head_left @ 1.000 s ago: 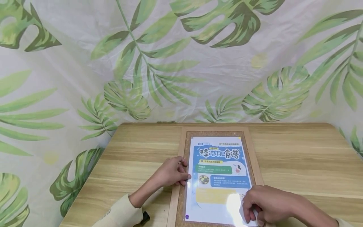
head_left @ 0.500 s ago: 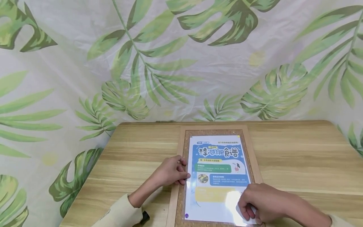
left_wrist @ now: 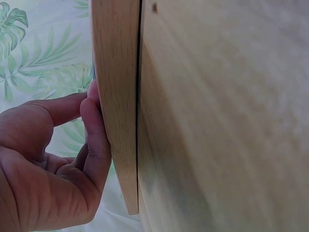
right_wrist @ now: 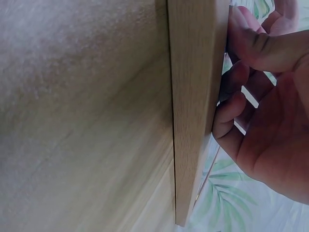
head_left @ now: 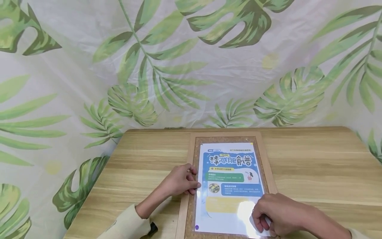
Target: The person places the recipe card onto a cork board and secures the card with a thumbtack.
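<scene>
A printed poster [head_left: 219,219] with blue, green and yellow blocks lies on a wood-framed cork board [head_left: 190,219]. Small pins mark three of its corners, among them a purple one [head_left: 197,227] at lower left and a yellow one [head_left: 251,143] at upper right. My left hand [head_left: 182,181] rests over the board's left frame, fingers loosely bent, thumb tip on the poster's edge; the left wrist view shows that hand [left_wrist: 63,154] beside the frame. My right hand [head_left: 276,214] bends its fingers at the poster's lower right corner. Whatever lies between its thumb and fingers [right_wrist: 241,41] is hidden.
The board lies on a wood-grain table [head_left: 313,166], whose far edge meets a leaf-print cloth [head_left: 179,66]. A small black object [head_left: 153,229] is partly hidden by my left sleeve [head_left: 128,224]. Bright glare covers the poster's lower right part.
The view has shifted slightly. My right hand has edged a little to the left at the poster's lower corner, with its fingers still bent; my left hand keeps its place.
</scene>
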`<act>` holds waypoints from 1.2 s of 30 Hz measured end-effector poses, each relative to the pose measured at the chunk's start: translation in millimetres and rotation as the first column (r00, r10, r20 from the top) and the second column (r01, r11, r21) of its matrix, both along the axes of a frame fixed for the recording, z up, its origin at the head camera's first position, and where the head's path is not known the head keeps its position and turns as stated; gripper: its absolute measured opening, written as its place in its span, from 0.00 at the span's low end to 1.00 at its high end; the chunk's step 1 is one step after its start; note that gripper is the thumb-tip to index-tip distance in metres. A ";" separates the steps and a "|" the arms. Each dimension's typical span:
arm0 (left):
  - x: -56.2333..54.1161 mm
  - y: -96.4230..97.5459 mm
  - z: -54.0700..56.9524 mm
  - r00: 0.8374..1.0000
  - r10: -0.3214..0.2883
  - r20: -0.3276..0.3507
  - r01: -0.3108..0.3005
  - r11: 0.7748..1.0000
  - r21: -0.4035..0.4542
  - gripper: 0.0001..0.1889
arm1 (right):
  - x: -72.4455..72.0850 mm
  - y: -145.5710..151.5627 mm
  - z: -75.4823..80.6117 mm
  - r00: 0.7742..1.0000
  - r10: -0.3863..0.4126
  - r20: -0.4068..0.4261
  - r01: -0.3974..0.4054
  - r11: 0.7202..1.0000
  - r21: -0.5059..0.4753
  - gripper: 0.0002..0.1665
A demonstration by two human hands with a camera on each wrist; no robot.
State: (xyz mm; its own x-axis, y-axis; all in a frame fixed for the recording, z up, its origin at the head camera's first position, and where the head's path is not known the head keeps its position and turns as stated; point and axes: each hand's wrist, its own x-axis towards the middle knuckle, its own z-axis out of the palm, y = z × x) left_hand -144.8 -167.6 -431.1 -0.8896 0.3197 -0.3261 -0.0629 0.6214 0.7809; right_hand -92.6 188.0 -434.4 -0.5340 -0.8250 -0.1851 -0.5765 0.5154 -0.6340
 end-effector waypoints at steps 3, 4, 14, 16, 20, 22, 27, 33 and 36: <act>0.8 -0.3 -0.3 1.000 0.004 -0.001 -0.004 1.000 -0.005 0.19 | 0.2 -0.3 -1.8 1.000 0.000 -0.021 0.000 1.000 -0.007 0.31; 1.0 -0.4 -0.4 1.000 0.006 -0.001 -0.006 1.000 -0.005 0.19 | 0.3 -0.6 -2.3 1.000 -0.002 -0.025 0.002 1.000 -0.008 0.31; 1.7 -0.6 -1.2 1.000 0.004 -0.006 -0.004 1.000 -0.005 0.19 | 1.5 0.6 -4.4 1.000 -0.012 -0.019 0.011 0.999 -0.033 0.29; 1.7 -0.8 -1.0 1.000 0.009 0.005 -0.008 1.000 -0.008 0.19 | 0.4 2.2 -5.1 1.000 0.015 -0.011 -0.016 0.998 -0.061 0.29; 1.4 -0.6 -0.8 1.000 0.014 0.016 -0.014 1.000 -0.013 0.19 | -2.6 5.2 -4.5 0.997 0.072 -0.001 -0.072 0.993 -0.094 0.30; 1.4 -0.2 -0.6 1.000 0.008 0.009 -0.008 1.000 -0.018 0.20 | -3.0 7.1 -3.2 0.996 0.088 0.011 -0.087 0.991 -0.101 0.30; 3.3 -0.3 3.3 1.000 -0.002 -0.013 0.002 0.999 -0.043 0.21 | -1.2 17.1 0.8 0.992 0.115 0.050 -0.107 0.983 -0.147 0.29; 6.0 -3.9 11.2 0.993 0.008 -0.117 -0.026 0.989 -0.149 0.21 | 2.7 36.2 3.8 0.989 0.081 0.125 -0.055 0.978 -0.200 0.16; 7.1 -7.0 12.9 0.987 -0.008 -0.163 -0.024 0.981 -0.193 0.21 | 6.5 47.5 3.3 0.999 0.013 0.045 -0.004 0.981 -0.192 0.13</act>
